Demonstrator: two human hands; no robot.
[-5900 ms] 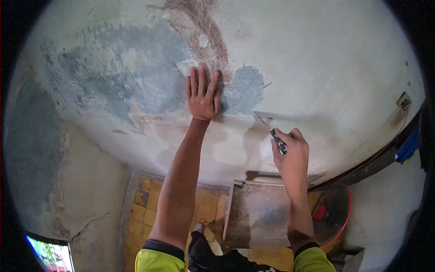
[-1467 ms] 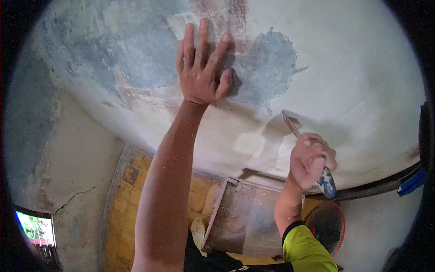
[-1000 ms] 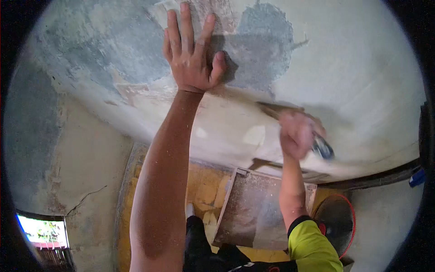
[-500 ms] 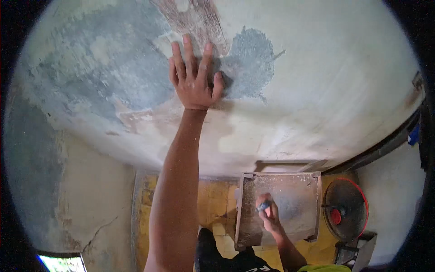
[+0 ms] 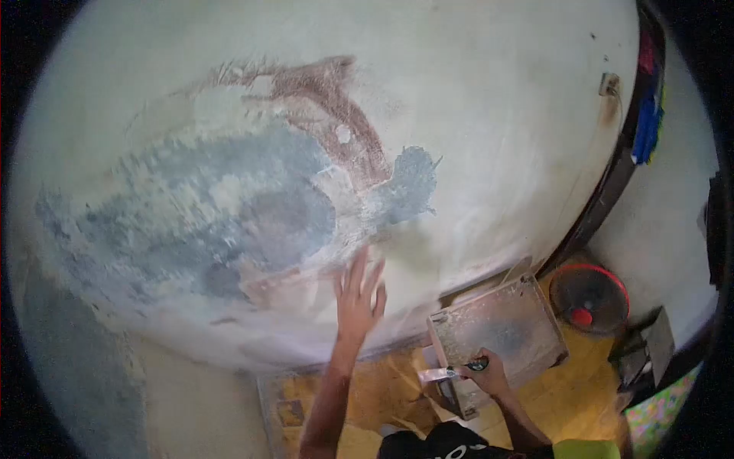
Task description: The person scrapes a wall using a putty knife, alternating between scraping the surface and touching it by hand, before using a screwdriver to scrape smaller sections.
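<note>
My left hand (image 5: 356, 302) is open, fingers spread and pointing up, right in front of the pale wall (image 5: 505, 99) just below its patched area. Above the fingertips the wall has a blue-grey patch (image 5: 229, 176) and a rough brown strip (image 5: 336, 107). Lower right, my right hand (image 5: 487, 373) is closed around the dark handle of a putty knife. The putty knife's (image 5: 436, 374) flat metal blade points left, over the near left edge of a worn wooden low table (image 5: 527, 317) with a raised rim.
Right of the low table stands a round fan (image 5: 589, 298) with a red rim. A dark box-like stand (image 5: 646, 348) is below it. The floor (image 5: 375, 394) has yellowish tiles. Up the wall at right is a small socket (image 5: 609, 84), near a blue cloth (image 5: 648, 126).
My left hand has come down from the grey patch to the wall's lower part. My right hand has shifted near the low table's left edge, and the blade now shows. The view has turned.
</note>
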